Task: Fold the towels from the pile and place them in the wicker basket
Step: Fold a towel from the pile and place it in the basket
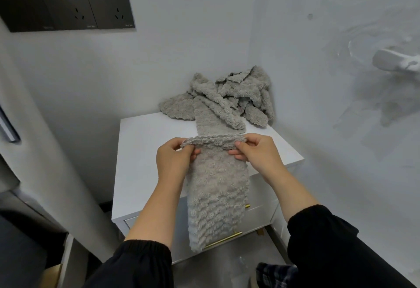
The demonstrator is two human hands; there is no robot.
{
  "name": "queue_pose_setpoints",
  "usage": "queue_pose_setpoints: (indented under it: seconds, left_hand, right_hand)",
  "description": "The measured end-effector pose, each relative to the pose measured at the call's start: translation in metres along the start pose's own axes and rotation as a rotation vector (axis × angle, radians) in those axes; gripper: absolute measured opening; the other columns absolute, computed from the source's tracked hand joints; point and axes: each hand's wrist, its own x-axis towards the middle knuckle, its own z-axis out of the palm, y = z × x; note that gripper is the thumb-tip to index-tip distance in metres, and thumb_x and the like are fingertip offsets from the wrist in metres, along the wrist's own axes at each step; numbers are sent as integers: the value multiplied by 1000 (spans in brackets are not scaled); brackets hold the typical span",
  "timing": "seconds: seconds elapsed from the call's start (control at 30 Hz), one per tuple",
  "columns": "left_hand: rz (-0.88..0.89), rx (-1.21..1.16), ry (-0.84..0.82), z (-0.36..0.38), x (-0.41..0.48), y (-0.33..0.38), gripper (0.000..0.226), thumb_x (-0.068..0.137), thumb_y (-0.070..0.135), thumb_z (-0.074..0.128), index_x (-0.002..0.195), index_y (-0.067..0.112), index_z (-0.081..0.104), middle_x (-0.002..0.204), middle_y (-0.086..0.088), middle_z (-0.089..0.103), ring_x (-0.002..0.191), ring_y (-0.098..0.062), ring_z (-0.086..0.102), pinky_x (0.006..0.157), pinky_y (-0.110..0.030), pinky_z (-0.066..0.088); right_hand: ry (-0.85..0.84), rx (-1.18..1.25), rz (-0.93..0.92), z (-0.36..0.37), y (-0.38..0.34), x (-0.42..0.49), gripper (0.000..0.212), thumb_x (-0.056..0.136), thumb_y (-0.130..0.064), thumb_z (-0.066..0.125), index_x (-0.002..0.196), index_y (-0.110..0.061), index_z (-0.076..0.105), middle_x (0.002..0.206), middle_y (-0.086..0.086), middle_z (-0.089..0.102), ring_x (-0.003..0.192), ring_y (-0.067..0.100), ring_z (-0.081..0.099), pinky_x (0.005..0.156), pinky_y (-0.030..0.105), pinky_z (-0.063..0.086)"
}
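Both hands pinch the scalloped top edge of one grey towel [218,192], the left hand [173,162] at its left corner and the right hand [259,153] at its right corner; thumbs lie on top and the fingers [236,152] curl under the hem, narrow and holding cloth. Held by the corners, the towel hangs flat in front of the white table [145,151], its lower end past the drawer handle [223,240]; that seems meant to square it up before a fold. The pile [229,94] sits at the back of the table in the wall corner; a strip of the same cloth runs from behind the held edge to the pile, and I cannot tell whether it belongs to the held towel. No wicker basket is in view; the fold looks barely begun.
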Motion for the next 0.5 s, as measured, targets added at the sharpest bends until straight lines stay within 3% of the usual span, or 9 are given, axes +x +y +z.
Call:
queue_pose_setpoints:
  seconds: [0.13, 0.2, 0.37, 0.43, 0.5]
  left_hand:
    - [156, 141, 84, 6, 11, 0, 15, 83, 15, 65, 79, 27, 71, 91, 4, 69, 88, -17, 67, 88, -39, 53]
    - [204, 203, 101, 9, 14, 1, 10, 85, 20, 64, 87, 27, 71, 100, 6, 64, 92, -13, 63, 90, -37, 51]
    - [147, 268, 19, 7, 23, -13, 11, 86, 16, 62, 83, 24, 69, 100, 3, 66, 93, -15, 62, 89, -37, 51]
    - [115, 304, -28, 3, 25, -16, 11, 84, 13, 62, 83, 19, 70, 97, 1, 68, 93, -19, 63, 83, -34, 52]
    - [110, 321, -74, -1, 26, -17, 10, 83, 9, 62, 82, 15, 70, 97, -2, 68, 89, -18, 63, 75, -26, 48]
  right_hand:
    - [58, 40, -31, 4, -2, 11, 26, 92, -1, 56, 67, -9, 52, 71, 8, 65, 67, 8, 70, 62, 17, 56]
    - [62, 43, -53, 6, -2, 15, 23, 92, -2, 57, 70, -10, 58, 75, 8, 68, 73, 11, 71, 67, 20, 57]
    - [57, -83, -59, 7, 4, 18, 18, 87, -3, 62, 81, -18, 69, 89, 16, 72, 87, 35, 67, 83, 45, 54]
    - [60, -154, -62, 5, 7, 18, 21, 86, -4, 64, 78, -23, 70, 85, 11, 72, 81, 32, 66, 78, 42, 54]
    - [50, -219, -68, 1, 9, 19, 20, 86, -5, 64, 76, -23, 68, 76, 2, 67, 69, 18, 60, 69, 26, 49]
